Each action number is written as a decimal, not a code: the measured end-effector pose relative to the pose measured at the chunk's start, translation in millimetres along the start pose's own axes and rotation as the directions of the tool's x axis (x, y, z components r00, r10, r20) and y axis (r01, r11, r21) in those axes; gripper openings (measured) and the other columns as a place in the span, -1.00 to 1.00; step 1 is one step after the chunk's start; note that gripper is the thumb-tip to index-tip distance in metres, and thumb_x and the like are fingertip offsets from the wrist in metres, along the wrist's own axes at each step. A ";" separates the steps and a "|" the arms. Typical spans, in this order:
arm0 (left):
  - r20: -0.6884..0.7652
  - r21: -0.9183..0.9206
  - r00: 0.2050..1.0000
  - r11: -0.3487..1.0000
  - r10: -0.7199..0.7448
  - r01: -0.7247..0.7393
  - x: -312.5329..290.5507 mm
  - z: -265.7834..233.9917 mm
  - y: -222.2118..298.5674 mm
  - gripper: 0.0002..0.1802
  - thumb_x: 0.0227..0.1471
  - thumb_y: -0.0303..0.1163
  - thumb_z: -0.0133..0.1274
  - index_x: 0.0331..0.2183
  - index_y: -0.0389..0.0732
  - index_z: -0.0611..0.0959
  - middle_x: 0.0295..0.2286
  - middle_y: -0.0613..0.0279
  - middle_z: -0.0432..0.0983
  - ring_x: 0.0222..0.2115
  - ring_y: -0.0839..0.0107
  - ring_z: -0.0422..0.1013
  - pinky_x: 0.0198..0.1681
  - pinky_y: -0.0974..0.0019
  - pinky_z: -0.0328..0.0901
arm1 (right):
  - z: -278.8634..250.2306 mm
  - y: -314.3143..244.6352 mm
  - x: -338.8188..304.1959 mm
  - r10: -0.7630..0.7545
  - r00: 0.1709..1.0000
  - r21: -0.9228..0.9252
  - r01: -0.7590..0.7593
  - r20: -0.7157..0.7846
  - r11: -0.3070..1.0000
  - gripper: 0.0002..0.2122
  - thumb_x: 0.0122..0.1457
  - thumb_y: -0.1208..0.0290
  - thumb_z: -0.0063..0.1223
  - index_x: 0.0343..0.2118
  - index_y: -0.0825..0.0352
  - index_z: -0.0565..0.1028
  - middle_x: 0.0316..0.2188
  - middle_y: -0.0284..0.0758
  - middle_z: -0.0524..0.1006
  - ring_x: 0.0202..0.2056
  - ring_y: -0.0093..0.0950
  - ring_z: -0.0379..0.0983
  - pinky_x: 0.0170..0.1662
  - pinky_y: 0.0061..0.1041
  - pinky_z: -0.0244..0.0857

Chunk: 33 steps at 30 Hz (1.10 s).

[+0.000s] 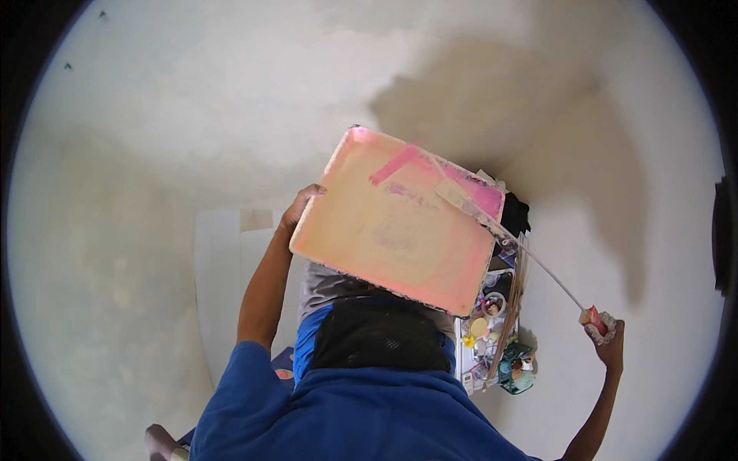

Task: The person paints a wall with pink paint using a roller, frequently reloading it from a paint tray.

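A large shallow rectangular paint tray (392, 223) is held up in front of me, turned askew. Its inside is peach-orange, with bright pink in the far right corner and a crusted rim. My left hand (304, 201) grips its left edge. Out to the right, my right hand (605, 338) is closed round the red handle of what looks like a paint roller (550, 270). The roller's thin rod slants up over the tray's right edge, where a pale head (461, 198) shows. I cannot tell whether the pink strip by it belongs to the tool.
Below the tray's right side stands a cluttered shelf or cart (484, 346) with small containers, a yellow flower and a green basket (516, 369). Black cloth or plastic (516, 213) bulges behind the tray's right edge. A pale wall (231, 100) with smudged patches surrounds me.
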<state>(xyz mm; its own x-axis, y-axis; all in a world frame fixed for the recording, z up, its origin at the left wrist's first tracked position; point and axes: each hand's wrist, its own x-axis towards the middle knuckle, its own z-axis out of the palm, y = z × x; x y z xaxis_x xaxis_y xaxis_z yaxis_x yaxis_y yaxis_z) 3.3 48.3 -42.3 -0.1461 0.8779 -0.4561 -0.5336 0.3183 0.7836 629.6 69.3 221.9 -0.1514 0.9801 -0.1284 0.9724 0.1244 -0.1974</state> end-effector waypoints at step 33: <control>-0.067 0.040 0.997 0.999 -0.029 0.032 -24.4 32.1 22.1 -0.61 -0.32 -0.13 0.05 -0.41 -0.18 0.48 -0.50 0.23 0.38 -0.48 0.42 0.32 -0.36 0.33 0.26 | -113.4 -23.6 14.6 -0.123 0.983 -0.037 0.119 -0.134 0.992 -0.75 -0.35 0.46 0.27 -0.64 0.42 0.38 -0.74 -0.35 0.31 -0.64 -0.56 0.21 -0.55 -0.55 0.14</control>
<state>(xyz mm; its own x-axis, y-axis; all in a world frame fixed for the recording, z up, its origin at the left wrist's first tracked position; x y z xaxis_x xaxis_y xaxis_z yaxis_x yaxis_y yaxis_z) 21.8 45.4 -0.2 -0.1860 0.8423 -0.5059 -0.5040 0.3602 0.7850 624.5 98.2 334.9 -0.2451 0.9691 0.0278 0.9533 0.2461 -0.1752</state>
